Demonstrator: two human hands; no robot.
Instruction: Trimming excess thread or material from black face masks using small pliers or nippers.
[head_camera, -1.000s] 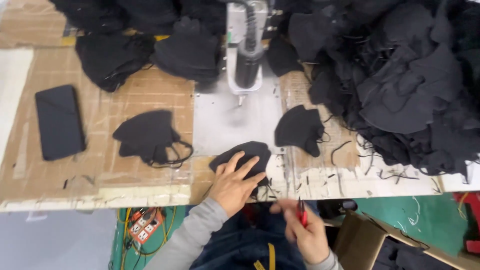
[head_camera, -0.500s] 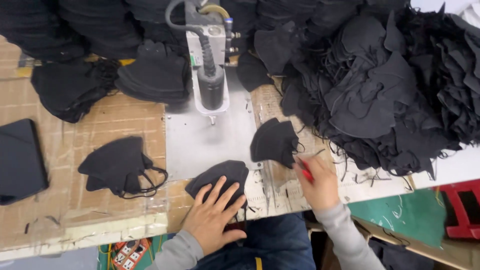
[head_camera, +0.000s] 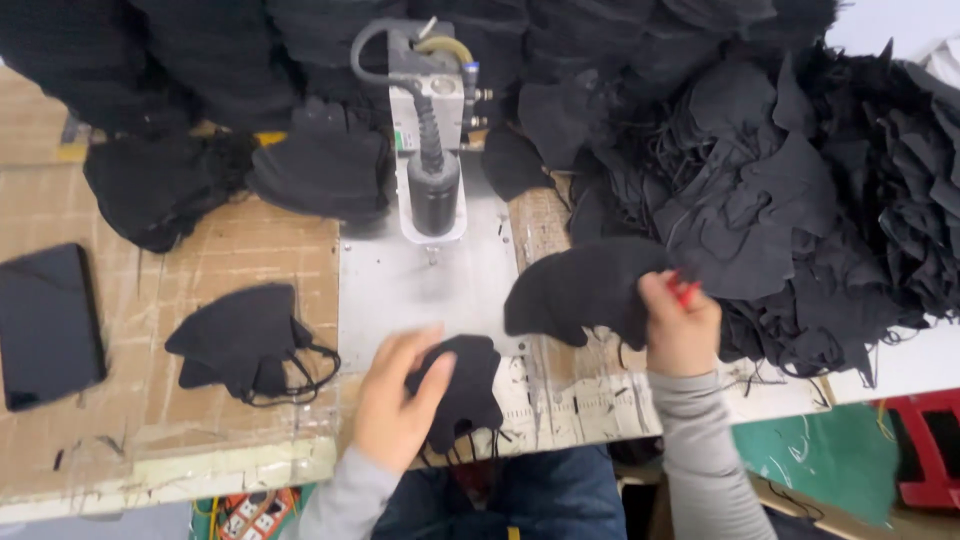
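1. Down at the near edge of the bench, the left hand (head_camera: 395, 405) lies palm down on a black fabric face mask (head_camera: 462, 385), fingers spread and thumb reaching across the cloth; it presses on the mask and does not close around it.
2. That mask sits half on the metal plate (head_camera: 400, 285) of the machine and half over the bench's front edge, with thin ear loops hanging off the near side.
3. The right hand (head_camera: 680, 330) is closed, pinching a second black face mask (head_camera: 580, 290) by its right end, so the mask is lifted and spread leftward above the scuffed wooden board (head_camera: 575, 385).
4. In the same fist there is a small red tool (head_camera: 685, 290); only its tip shows above the fingers, and what kind it is cannot be told.
5. Behind both hands stands the machine head (head_camera: 432, 150), a grey block with a black cylinder pointing down at the plate and a ribbed hose curving over the top.
6. To the left, on the cardboard sheet (head_camera: 140, 400), lies a finished black mask with ear loops (head_camera: 245, 340), well apart from the left hand.
7. A dark flat phone (head_camera: 45, 325) rests at the far left.
8. A big heap of black cut pieces (head_camera: 800, 200) fills the right side, just beside the right hand.
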